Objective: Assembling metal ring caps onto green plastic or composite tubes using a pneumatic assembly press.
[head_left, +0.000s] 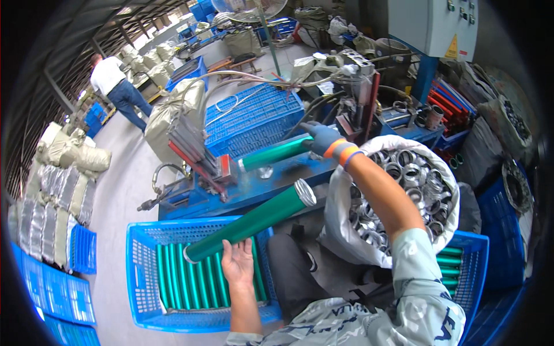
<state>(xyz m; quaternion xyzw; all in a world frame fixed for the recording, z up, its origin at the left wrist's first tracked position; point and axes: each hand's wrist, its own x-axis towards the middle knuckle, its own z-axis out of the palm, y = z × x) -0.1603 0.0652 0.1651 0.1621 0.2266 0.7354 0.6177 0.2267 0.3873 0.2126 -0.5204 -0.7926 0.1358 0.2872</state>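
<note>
My bare left hand [238, 265] is palm up beneath a green tube [248, 225], its fingers partly hidden under it. Each end of this tube has a silvery metal ring, and it slants above a blue crate [135, 271] where several green tubes [202, 277] lie side by side. My right hand [325, 141], in a dark glove with an orange cuff, reaches to the right end of a second green tube [274, 153] on the blue machine bench [259, 187]. Its fingers are around that end, partly hidden from view.
A white sack [332, 222] of metal rings [412, 176] stands right of my legs, beside another crate [476, 259] of green tubes. Upright clamps [196, 150] flank the bench, with a blue pallet crate [254, 118] behind. A person [118, 86] stands far left near stacked sacks.
</note>
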